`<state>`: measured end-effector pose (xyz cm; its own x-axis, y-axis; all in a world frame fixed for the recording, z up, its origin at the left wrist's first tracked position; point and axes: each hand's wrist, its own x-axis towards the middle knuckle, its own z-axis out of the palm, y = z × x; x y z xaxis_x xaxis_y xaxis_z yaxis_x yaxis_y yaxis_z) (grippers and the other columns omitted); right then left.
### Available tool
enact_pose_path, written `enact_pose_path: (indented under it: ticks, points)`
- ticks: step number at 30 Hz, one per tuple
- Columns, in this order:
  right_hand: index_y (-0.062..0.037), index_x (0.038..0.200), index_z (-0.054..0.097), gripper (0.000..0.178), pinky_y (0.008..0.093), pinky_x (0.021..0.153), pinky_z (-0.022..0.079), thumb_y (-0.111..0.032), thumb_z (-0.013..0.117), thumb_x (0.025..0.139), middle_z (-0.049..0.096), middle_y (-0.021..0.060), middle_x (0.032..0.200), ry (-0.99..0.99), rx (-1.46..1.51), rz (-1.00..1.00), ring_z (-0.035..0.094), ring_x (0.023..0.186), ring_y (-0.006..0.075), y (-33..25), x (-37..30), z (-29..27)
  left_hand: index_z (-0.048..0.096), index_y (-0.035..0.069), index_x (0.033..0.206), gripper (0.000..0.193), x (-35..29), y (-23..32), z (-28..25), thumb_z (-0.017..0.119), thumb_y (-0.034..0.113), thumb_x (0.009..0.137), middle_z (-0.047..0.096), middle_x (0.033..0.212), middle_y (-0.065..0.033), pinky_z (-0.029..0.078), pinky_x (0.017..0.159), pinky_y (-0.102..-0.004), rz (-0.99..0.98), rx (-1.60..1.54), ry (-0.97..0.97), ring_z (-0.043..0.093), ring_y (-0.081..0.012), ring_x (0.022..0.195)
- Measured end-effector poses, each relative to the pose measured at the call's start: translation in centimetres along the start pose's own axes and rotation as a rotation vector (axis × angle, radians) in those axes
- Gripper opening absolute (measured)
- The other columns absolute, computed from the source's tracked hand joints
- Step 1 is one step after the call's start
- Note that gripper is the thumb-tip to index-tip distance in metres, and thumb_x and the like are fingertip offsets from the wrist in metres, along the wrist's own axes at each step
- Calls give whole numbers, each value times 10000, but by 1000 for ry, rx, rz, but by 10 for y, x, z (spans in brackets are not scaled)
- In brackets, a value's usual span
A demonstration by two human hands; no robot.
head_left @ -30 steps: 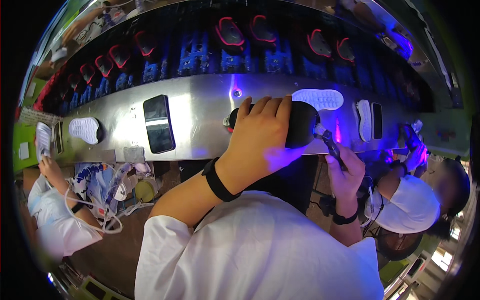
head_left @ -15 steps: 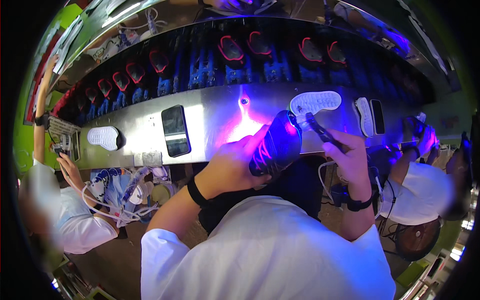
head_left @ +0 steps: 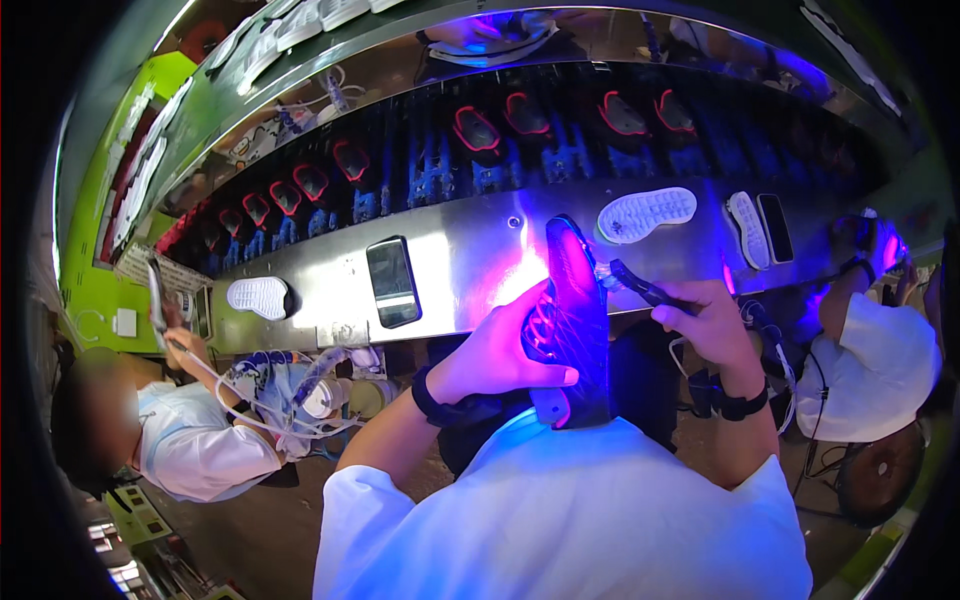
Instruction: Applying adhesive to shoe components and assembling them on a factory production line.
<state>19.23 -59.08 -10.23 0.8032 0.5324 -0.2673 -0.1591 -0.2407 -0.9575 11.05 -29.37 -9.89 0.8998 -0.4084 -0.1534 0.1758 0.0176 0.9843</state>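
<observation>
Right now, the left hand (head_left: pixel 510 345) is closed around a dark shoe (head_left: pixel 585 345), gripping it from its left side, with the thumb laid across the lower part of the shoe and the fingertips mostly hidden by it. The shoe lies directly to the right of that palm, pointing away from the person, one end reaching out beyond the hand over the near part of the metal tabletop (head_left: pixel 455 250) and the other end close to the person's white shirt (head_left: pixel 560 510). Pink and violet light falls on the far part of the shoe and on the left hand. The right hand (head_left: pixel 705 315) stands apart from the shoe, to its right, pinching the handle of a dark brush (head_left: pixel 645 287) between thumb and fingers. The brush points left from that hand, so its pale bristles sit at the right edge of the shoe's far part; whether they touch it is too small to tell. Beyond the brush, a white sole (head_left: pixel 647 214) lies on the tabletop, with a second white sole (head_left: pixel 748 230) and a dark phone (head_left: pixel 775 228) side by side farther right. Left of the shoe, well apart from it, lies a larger-looking phone (head_left: pixel 393 282).
</observation>
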Motion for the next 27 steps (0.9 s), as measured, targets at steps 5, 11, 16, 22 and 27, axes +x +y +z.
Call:
enact_pose_path:
  ticks: [5, 11, 16, 22, 27]
  points:
    - [-1, 1142, 736, 268, 244, 667, 464, -85, 747, 887, 660, 3, 790, 54, 26, 24, 586, 714, 85, 19, 2, 3, 421, -15, 1438, 833, 14, -4, 5, 877, 184, 770, 623, 1289, -100, 481, 1044, -374, -234, -190, 41, 608, -183, 1190]
    - [7, 1097, 736, 248, 266, 671, 468, -84, 768, 869, 630, 17, 755, 108, -39, -28, 571, 718, 87, 61, -10, 10, 432, -31, 1420, 698, 31, -16, 11, 793, 110, 839, 634, 1233, -93, 499, 1013, -352, -355, -397, 152, 631, -177, 1121]
    - [11, 1113, 729, 294, 296, 785, 513, -87, 792, 843, 726, 89, 883, 5, -41, 140, 642, 819, 127, 55, -50, -7, 445, -35, 1406, 656, 39, -16, 11, 774, 86, 852, 638, 1215, -92, 503, 1007, -350, -369, -419, 178, 637, -179, 1107]
    - [20, 1158, 716, 349, 281, 800, 512, -88, 798, 836, 740, 77, 934, 72, 6, 294, 642, 861, 123, 33, -23, 0, 497, -37, 1352, 633, 34, -17, 11, 814, 144, 835, 662, 1187, -81, 517, 966, -327, -290, -295, 168, 643, -161, 1075]
    - [8, 1130, 734, 336, 255, 765, 494, -112, 810, 825, 728, 39, 891, -88, -165, 130, 624, 838, 71, 17, -49, -10, 521, -31, 1327, 630, 22, -11, 1, 835, 170, 819, 669, 1158, -78, 539, 922, -316, -281, -408, 274, 652, -153, 1054]
